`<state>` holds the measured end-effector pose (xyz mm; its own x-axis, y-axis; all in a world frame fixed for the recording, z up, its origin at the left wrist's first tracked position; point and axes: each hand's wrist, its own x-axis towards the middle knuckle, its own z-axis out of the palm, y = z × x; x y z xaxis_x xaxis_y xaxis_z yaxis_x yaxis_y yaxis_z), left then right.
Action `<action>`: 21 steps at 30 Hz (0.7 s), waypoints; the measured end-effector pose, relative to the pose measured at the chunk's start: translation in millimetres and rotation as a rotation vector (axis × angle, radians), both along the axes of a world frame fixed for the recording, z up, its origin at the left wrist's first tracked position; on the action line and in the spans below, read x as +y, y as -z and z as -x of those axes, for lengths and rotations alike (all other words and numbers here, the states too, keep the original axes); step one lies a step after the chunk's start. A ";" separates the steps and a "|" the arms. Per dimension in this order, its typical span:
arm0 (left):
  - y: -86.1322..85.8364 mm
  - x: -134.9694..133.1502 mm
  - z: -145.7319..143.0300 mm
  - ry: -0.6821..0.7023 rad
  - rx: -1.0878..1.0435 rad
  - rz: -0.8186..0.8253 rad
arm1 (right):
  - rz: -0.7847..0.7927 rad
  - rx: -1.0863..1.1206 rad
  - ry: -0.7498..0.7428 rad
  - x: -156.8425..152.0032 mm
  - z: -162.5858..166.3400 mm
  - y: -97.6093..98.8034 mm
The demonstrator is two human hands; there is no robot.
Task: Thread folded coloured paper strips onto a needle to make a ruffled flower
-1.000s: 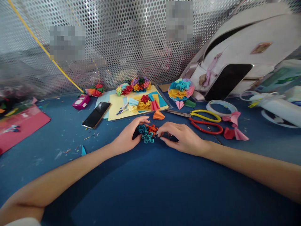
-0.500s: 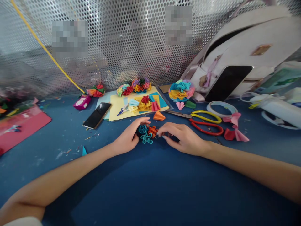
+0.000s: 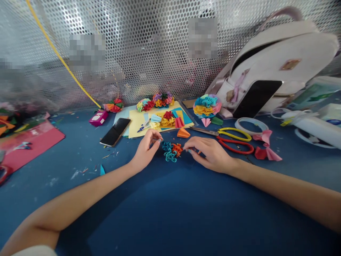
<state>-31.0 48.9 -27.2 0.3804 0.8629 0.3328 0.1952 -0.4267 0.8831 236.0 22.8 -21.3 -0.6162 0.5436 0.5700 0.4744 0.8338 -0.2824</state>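
pale backpack [image 3: 269, 58] | purple box [image 3: 98, 118] near black phone [image 3: 115, 132] | perforated screen [image 3: 157, 53]

"What's that on the blue surface [image 3: 170, 213]?"
"A cluster of teal and orange paper curls [image 3: 169, 154]. The right hand [image 3: 210, 154] is at its orange edge, the left hand [image 3: 145, 151] just beside the teal."
"And the scissors [image 3: 213, 132]?"
"Lying just beyond the right hand."

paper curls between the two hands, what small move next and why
I'd probably bring the left hand in to steady the teal paper curls: it is right beside them, though contact is hard to tell. The right hand is at the far edge of the adjoining orange paper curls, so a push from there might shift the whole cluster.
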 end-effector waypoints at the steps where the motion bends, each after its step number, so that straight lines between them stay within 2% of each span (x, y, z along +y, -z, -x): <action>1: -0.3 0.1 0.6 -0.011 -0.003 -0.004 | -0.022 -0.027 0.008 2.1 0.9 -1.3; 4: -0.8 0.8 1.9 -0.014 -0.022 0.012 | -0.044 -0.109 0.078 15.6 2.5 -8.8; 8: -1.1 1.5 2.8 0.000 -0.053 0.053 | 0.026 -0.109 0.277 49.4 0.9 -21.4; 13: -0.2 1.5 3.7 0.010 -0.057 0.046 | 0.137 -0.118 0.212 87.3 4.5 -22.0; 17: 1.2 1.6 4.3 0.018 -0.050 0.042 | 0.192 -0.106 0.294 96.4 14.9 -10.9; 21: 2.2 2.1 3.9 0.023 -0.056 0.038 | 0.193 -0.046 0.289 98.4 18.8 -6.7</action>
